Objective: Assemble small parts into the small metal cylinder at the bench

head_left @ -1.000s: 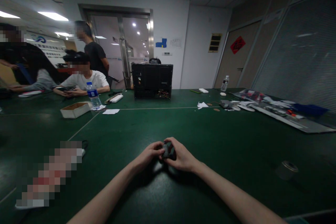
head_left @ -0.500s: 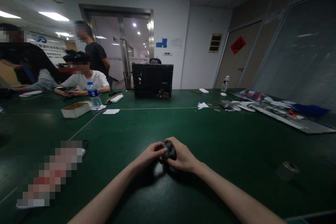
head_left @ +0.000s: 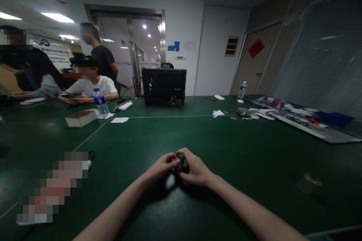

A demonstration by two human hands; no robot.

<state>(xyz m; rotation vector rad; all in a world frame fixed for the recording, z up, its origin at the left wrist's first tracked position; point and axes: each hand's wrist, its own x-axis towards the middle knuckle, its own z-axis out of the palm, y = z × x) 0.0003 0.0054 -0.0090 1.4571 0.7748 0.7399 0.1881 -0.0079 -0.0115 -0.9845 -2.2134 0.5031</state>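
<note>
My left hand and my right hand meet over the green table, just above its surface. Both are closed round a small dark object held between them. The fingers cover most of it, so I cannot make out what it is. My forearms reach in from the bottom edge.
A small metal cylinder stands at the right. A black computer case stands at the far middle. A cardboard box and a water bottle are at the far left, near seated and standing people. Papers and parts lie far right.
My fingers have shifted slightly on the small dark object. Both hands stay in the same place on the table.
</note>
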